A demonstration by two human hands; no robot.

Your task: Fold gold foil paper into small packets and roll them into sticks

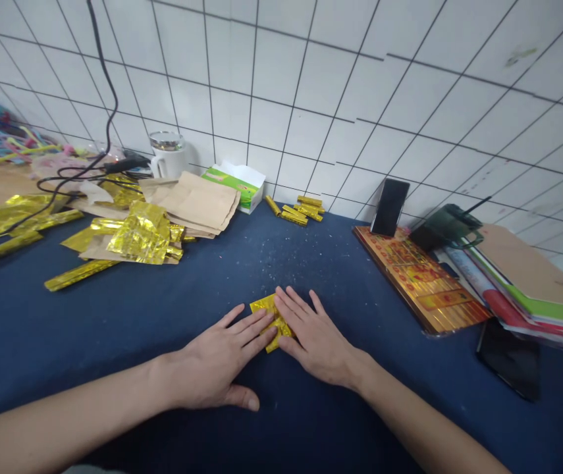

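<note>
A small crinkled piece of gold foil (263,303) lies flat on the dark blue tabletop in front of me. My left hand (222,359) rests palm down with fingers stretched out, its fingertips on the foil's left and middle part. From the other side, my right hand (313,336) lies flat with its fingers and thumb over the foil's right edge. Both hands cover part of the piece, so its full outline is hidden. Further back near the wall sits a group of short gold foil rolls (305,209).
Left are crumpled gold sheets (140,232), brown paper (202,201), a white mug (166,157) and a black cable (108,131). A green box (236,187) stands by the wall. Right are an upright phone (390,206), a red-gold packet (422,280), a dark cup (442,227) and stacked papers (533,263).
</note>
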